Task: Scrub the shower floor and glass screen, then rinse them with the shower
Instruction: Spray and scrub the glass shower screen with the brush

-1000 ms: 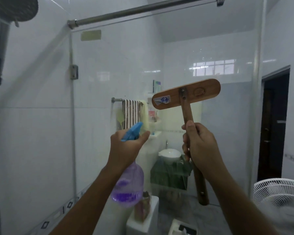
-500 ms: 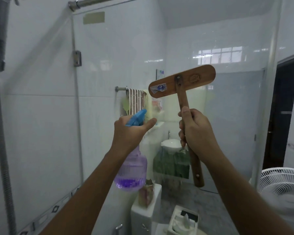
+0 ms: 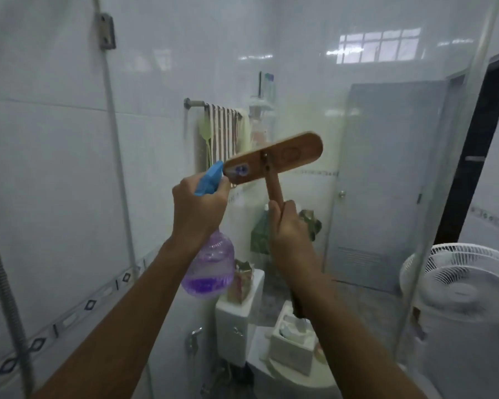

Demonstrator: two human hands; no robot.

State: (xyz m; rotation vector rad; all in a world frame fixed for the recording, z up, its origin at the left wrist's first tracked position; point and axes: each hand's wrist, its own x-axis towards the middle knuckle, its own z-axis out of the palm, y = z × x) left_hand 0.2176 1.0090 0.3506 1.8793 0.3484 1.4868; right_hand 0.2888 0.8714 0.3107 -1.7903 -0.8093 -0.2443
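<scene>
My left hand [image 3: 198, 207] grips the blue trigger head of a clear spray bottle [image 3: 211, 267] holding purple liquid, its nozzle aimed at the glass screen [image 3: 386, 174] right in front of me. A wooden T-shaped scrub brush [image 3: 274, 159] is held up by its handle in my right hand [image 3: 290, 234], its flat wooden back facing me. The brush head tilts up to the right and nearly touches the nozzle. A misty patch shows on the glass behind the brush. The shower floor is out of view.
A metal shower hose [image 3: 3, 286] hangs at the left against the white tiled wall [image 3: 55, 168]. Through the glass I see a striped towel [image 3: 224, 131] on a rail, a toilet cistern [image 3: 236, 318], a grey door [image 3: 386, 197] and a white fan [image 3: 467, 286].
The view has tipped downward and both hands have drawn closer together. The brush head has swung lower and left, close to the spray nozzle.
</scene>
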